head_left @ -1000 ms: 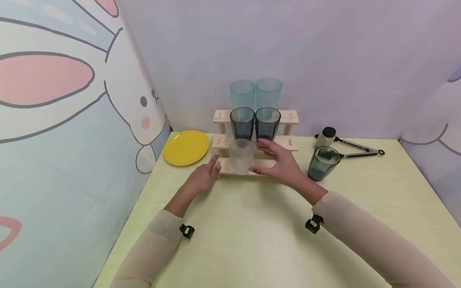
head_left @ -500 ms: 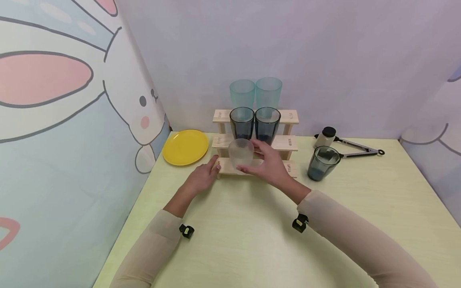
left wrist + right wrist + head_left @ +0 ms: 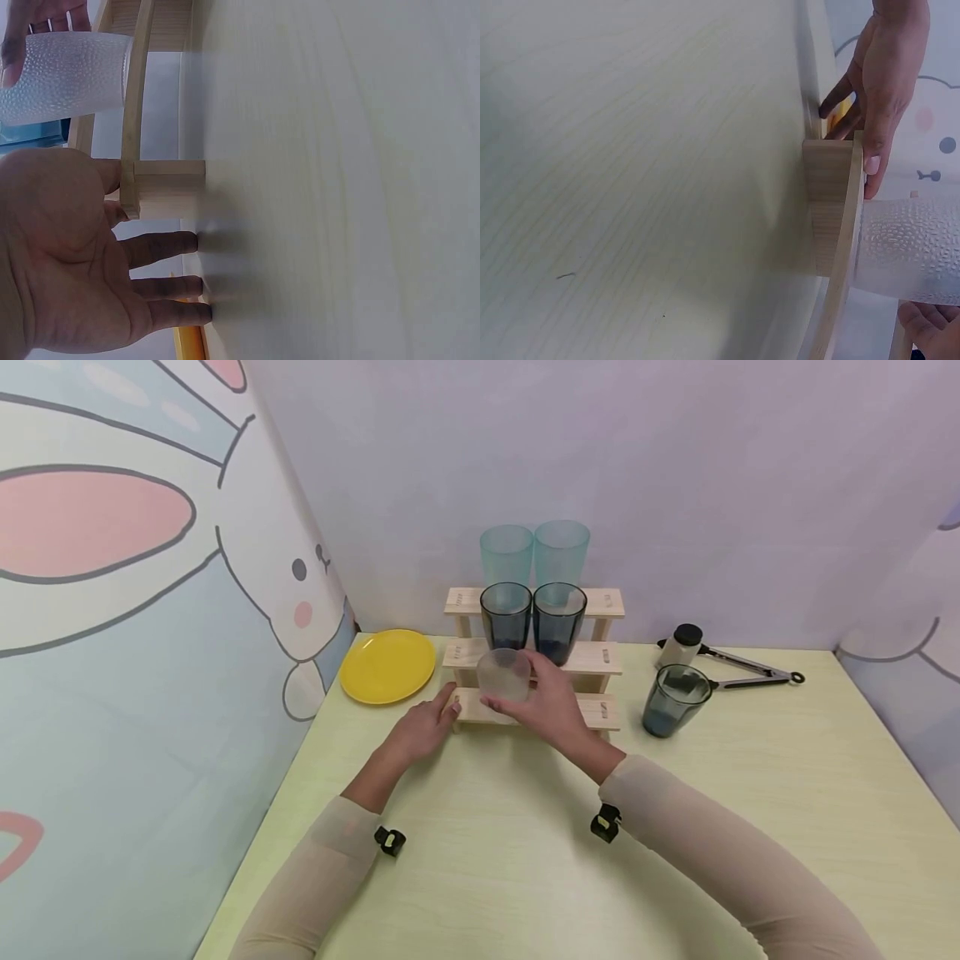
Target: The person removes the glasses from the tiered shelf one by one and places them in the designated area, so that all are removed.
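"What stands leftmost?"

"A flat, round, yellow plate (image 3: 386, 667), plastic by its look. Just right of it, the person's left hand (image 3: 420, 727) holds the end of the lowest shelf (image 3: 597, 713) of a pale, three-step wooden rack (image 3: 611, 658) between thumb and fingers."

"And mid-rack?"

"A pebbled, clear, round cup (image 3: 498, 672), plastic or glass, upright with its base on that shelf. The right hand (image 3: 551, 703) curls thumb and fingers round its side."

"Which step is this?"

"Probably positioning the cup; whether it is being set down or picked up, nobody can tell. The next move calls for an even grip and a steady rack, since smoky, tapered, see-through tumblers (image 3: 507, 620) stand just behind, one step higher."

"Farther right?"

"A similar tumbler (image 3: 673, 703) on the table, well apart from the rack"
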A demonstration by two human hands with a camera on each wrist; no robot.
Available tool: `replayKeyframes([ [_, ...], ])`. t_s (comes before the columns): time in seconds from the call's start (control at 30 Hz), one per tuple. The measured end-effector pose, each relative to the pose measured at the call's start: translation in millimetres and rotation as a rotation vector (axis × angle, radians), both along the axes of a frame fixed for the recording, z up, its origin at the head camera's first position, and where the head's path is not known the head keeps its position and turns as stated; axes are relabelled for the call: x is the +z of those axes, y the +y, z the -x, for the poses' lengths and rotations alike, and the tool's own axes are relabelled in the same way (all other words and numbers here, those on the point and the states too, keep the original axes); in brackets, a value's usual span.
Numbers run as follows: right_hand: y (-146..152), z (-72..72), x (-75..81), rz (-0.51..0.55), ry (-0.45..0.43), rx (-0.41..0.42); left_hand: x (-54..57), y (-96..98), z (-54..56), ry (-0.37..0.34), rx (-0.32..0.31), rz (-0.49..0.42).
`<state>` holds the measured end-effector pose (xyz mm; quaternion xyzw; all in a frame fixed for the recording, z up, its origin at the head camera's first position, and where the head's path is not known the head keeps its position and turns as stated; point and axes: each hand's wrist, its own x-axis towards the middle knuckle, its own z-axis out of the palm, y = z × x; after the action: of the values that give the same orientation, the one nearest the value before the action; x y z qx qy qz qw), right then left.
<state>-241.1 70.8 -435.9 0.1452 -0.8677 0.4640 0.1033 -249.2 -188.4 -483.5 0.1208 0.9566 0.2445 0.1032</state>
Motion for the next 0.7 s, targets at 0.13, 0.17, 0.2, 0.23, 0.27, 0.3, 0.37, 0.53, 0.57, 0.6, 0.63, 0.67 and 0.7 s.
replayKeyframes([
  [0.13,0,-1.1,0.1,0.011,-0.005,0.006,-8.0,-2.9,7.2,-0.010,-0.007,-0.012],
  [0.17,0,-1.8,0.3,0.017,-0.007,0.009,-11.8,-4.6,10.1,-0.009,-0.010,-0.018],
  [0.2,0,-2.4,0.4,0.021,-0.006,0.013,-19.6,-7.1,14.9,-0.002,-0.013,-0.014],
  [0.23,1,-3.3,0.9,0.027,-0.008,0.016,-22.6,-8.3,17.5,-0.004,-0.016,-0.016],
  [0.27,1,-4.0,1.4,0.033,-0.008,0.020,-27.3,-10.0,19.9,0.005,-0.017,-0.020],
  [0.3,2,-4.8,2.0,0.039,-0.012,0.023,-27.7,-10.1,20.9,0.000,-0.015,-0.017],
  [0.37,3,-6.2,3.4,0.049,-0.021,0.029,-21.4,-8.4,16.9,-0.008,-0.013,-0.021],
  [0.53,10,-10.4,8.6,0.084,-0.075,0.050,-19.2,-7.7,14.8,-0.006,-0.015,-0.016],
  [0.57,12,-11.4,9.8,0.095,-0.089,0.056,-18.3,-7.2,13.9,-0.002,-0.014,-0.017],
  [0.6,14,-12.3,11.2,0.106,-0.101,0.064,-17.7,-7.0,13.6,-0.007,-0.013,-0.017],
  [0.63,16,-13.6,12.9,0.114,-0.112,0.069,-17.4,-7.1,14.1,-0.017,-0.012,-0.019],
  [0.67,18,-14.4,14.0,0.121,-0.122,0.073,-8.0,-4.3,8.3,-0.027,-0.009,-0.024],
  [0.7,21,-14.9,14.9,0.127,-0.132,0.075,-0.9,-0.9,3.3,-0.025,0.000,-0.012],
])
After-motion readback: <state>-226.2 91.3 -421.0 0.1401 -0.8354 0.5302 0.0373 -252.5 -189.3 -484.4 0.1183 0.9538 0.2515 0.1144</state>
